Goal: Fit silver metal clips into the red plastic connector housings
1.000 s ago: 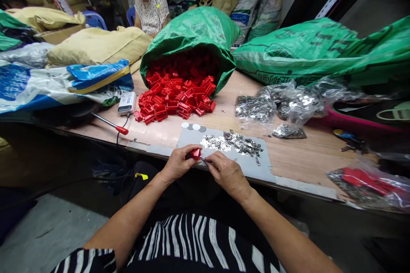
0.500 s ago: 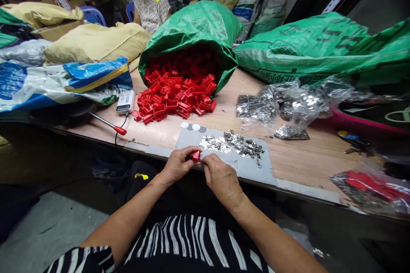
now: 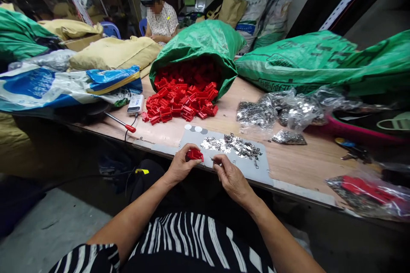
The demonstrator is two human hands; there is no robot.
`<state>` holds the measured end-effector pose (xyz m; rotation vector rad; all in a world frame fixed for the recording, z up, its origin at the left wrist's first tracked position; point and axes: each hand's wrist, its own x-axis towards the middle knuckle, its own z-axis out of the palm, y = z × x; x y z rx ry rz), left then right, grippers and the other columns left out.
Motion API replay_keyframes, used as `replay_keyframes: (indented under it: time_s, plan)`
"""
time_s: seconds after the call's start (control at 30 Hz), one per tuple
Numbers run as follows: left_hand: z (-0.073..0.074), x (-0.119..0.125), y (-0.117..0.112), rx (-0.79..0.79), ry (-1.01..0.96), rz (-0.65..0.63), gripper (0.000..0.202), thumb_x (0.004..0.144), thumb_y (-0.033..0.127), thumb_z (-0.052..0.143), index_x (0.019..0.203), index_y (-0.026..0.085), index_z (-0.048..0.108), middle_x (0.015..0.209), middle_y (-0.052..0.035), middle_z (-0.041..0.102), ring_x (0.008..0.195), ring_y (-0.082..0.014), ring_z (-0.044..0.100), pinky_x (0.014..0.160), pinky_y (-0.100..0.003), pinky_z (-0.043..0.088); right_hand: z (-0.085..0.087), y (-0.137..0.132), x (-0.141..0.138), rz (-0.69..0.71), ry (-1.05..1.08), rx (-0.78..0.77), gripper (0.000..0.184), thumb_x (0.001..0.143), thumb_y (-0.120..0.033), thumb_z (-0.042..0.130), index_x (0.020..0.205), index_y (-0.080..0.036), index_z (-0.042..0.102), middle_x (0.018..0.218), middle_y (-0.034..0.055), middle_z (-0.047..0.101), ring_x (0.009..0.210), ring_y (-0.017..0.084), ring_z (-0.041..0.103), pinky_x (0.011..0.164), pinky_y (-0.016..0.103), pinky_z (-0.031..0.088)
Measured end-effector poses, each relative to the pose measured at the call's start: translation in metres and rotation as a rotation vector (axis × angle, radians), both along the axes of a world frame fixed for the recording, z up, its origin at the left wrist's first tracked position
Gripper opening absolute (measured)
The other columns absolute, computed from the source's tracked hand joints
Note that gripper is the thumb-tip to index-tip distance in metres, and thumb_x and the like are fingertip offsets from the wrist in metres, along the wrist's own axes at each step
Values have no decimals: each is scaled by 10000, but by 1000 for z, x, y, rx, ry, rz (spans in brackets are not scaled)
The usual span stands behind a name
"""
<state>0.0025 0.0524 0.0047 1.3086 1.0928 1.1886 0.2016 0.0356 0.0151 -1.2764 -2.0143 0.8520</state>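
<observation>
Between the thumb and fingers of my left hand [image 3: 180, 165] is a red plastic part [image 3: 194, 154], held over the front edge of a grey mat [image 3: 188, 140]. My right hand [image 3: 231, 175] is a little to the right, its thumb and forefinger pinched on a small dark metal piece [image 3: 212, 159] whose exact shape is too small to tell. The two hands are apart. Just beyond them on the mat lie small shiny metal pieces [image 3: 218, 145] and a darker heap of metal pieces [image 3: 245, 146].
A green woven sack [image 3: 205, 36] spills red plastic parts [image 3: 179, 104] onto the table. Left are a white power bank [image 3: 136, 104] and a red-handled rod [image 3: 123, 123]. Clear bags of metal pieces [image 3: 256, 113] lie right. Across the table sits a person [image 3: 162, 19].
My right hand has drawn away to the right from the red part, taking the small metal piece with it. My left hand still holds the red part. The camera view has shifted slightly.
</observation>
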Motion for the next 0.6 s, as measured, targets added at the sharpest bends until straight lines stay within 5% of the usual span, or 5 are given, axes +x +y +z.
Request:
replay_keyframes:
  time_s: [0.27, 0.6]
  plan:
    - [23, 19, -26, -444, -769, -98, 244, 737, 290, 758, 738, 166, 548, 817, -19, 705, 904, -194, 699, 924, -325, 465, 18, -9, 1, 149, 49, -94, 399, 987, -332, 364, 1375, -247, 400, 610, -54, 514, 561, 134, 517, 617, 257, 418]
    - [17, 29, -41, -601, -963, -41, 121, 773, 210, 720, 801, 124, 639, 812, -35, 676, 790, -138, 666, 945, -315, 487, 12, -7, 3, 145, 27, 5, 305, 963, -361, 426, 1228, -249, 529, 678, -11, 612, 581, 156, 558, 607, 263, 429]
